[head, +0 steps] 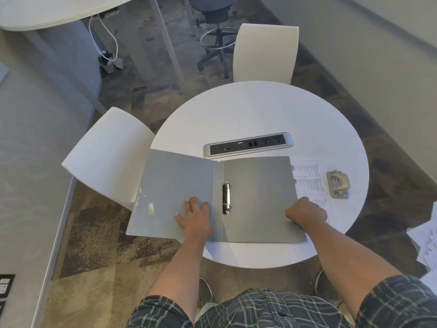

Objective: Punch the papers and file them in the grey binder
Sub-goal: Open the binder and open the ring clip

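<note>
Currently the grey binder [236, 197] is held open: left hand [196, 215] flat, fingers spread; right hand [306, 213] curled at its edge, grip unclear. Papers [309, 183] remain to be punched next.

Binder [257, 185] left of punch [337, 184]

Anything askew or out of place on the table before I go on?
Two things. The open grey binder hangs its left cover past the round table edge, held flat by the left hand. Its right cover lies over the printed papers, partly hiding them. The hole punch sits beside them.
</note>
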